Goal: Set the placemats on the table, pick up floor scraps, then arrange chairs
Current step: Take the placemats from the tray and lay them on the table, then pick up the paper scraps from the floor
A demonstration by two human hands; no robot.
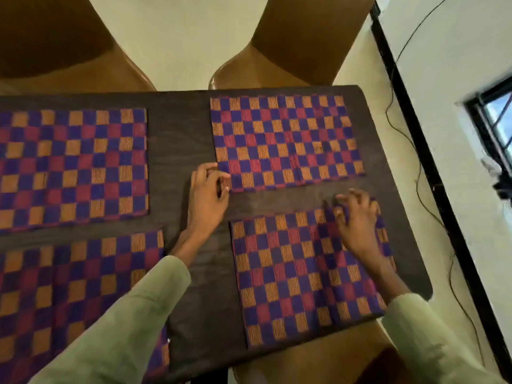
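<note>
Four checkered mats in purple, red and orange lie flat on a dark surface (188, 139), two to a side. The far-right mat (285, 139) sits at 1 o'clock, the near-right mat (299, 273) at 5 o'clock, the far-left mat (72, 162) at 10 o'clock, and the near-left mat (69, 295) at 8 o'clock. The left hand (206, 195) pinches the near-left corner of the far-right mat between thumb and fingers. The right hand (357, 220) rests on the far-right corner of the near-right mat, fingers spread and loosely bent; the frame is blurred there, so whether it grips cloth is unclear. Pale green sleeves cover both arms. Two brown chairs (299, 45) stand beyond the surface at 12 o'clock, with a third chair (318, 361) partly under the near edge at 6 o'clock. A black cable (401, 128) trails over the pale floor at 3 o'clock.
</note>
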